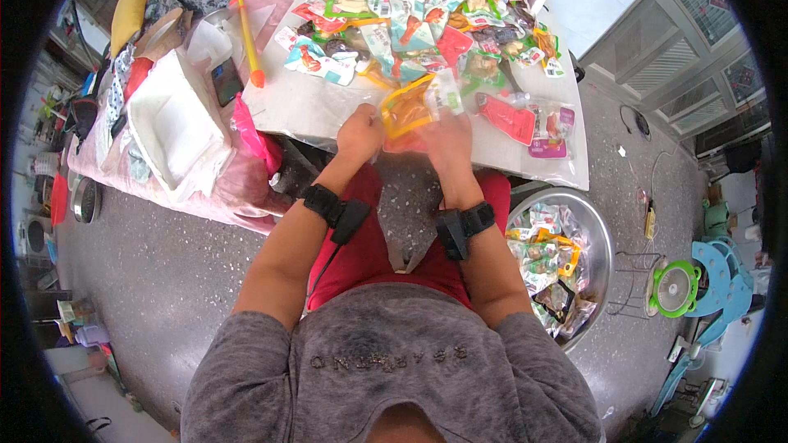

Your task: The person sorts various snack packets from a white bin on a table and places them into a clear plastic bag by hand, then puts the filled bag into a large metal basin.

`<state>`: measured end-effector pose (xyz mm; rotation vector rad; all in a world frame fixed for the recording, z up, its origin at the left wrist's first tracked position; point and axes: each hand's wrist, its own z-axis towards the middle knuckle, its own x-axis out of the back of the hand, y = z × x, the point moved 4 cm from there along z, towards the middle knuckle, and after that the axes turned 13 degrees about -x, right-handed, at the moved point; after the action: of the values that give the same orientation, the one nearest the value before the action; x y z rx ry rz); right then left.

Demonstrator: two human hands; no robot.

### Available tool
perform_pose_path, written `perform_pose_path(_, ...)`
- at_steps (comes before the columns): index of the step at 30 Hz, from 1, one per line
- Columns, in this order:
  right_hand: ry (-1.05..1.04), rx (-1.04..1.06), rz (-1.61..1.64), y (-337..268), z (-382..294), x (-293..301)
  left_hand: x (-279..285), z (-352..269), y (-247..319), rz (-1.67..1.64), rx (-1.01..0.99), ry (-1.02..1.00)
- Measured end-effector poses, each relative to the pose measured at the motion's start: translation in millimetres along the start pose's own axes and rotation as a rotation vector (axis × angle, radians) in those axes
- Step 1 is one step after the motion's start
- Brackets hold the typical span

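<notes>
Between my hands, over the front edge of the white table [295, 112], is a plastic food packet with a yellow border [406, 107], blurred. My left hand [360, 132] has curled fingers beside the packet's left edge; whether it grips anything is unclear. My right hand [448, 135], smeared by motion, is at the packet's right side, its fingers over the lower part. A reddish packet [403, 144] shows below the yellow one. To the right lie a red packet [508, 118] and a purple and clear packet [550, 129]. A heap of mixed food packets [412, 24] covers the table's far part.
On the floor at my right stands a metal basin [606, 258] holding several packets. A white foam box [178, 129] rests on the pink-covered bed at left, near a phone [226, 82] and a yellow and orange plastic tool [249, 43]. A green fan [674, 289] is further right.
</notes>
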<state>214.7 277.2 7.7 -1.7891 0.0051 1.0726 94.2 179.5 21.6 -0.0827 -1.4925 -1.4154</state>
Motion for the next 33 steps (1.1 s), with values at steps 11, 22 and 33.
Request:
perform_pose_path(11,-0.048,-0.387,-0.216,1,-18,-28,7,-3,-10,-0.077,-0.088,0.075)
perform_pose_path(22,0.109,-0.448,-0.241,40,-12,-58,14,1,8,0.186,-0.308,0.049)
perform_pose_path(33,0.006,-0.689,-0.658,29,-13,-69,30,-7,16,0.210,-0.462,0.207)
